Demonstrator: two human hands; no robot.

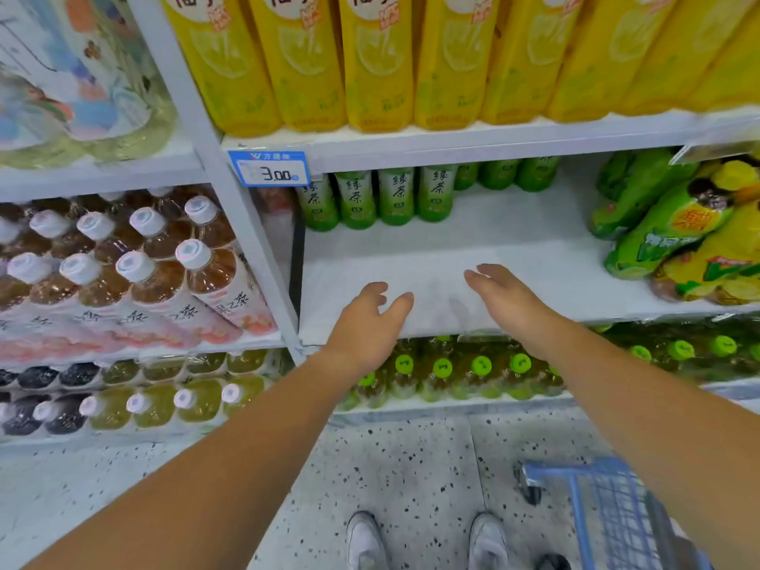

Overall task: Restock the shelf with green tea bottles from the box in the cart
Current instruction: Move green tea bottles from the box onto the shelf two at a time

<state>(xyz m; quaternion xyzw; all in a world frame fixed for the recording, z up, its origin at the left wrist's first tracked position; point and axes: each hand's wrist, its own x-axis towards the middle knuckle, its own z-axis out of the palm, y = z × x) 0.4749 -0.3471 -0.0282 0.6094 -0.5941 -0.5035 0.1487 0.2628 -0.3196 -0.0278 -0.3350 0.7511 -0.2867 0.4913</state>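
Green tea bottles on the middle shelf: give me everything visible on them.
The green tea bottles stand upright at the back of the white shelf, four in a front row, more behind to the right. Green wrap labels with a pale panel and dark vertical characters; their caps are hidden by the shelf above. They look like plastic. The shelf is bare in front of them. Neither the left hand nor the right hand touches them; both are open and empty.
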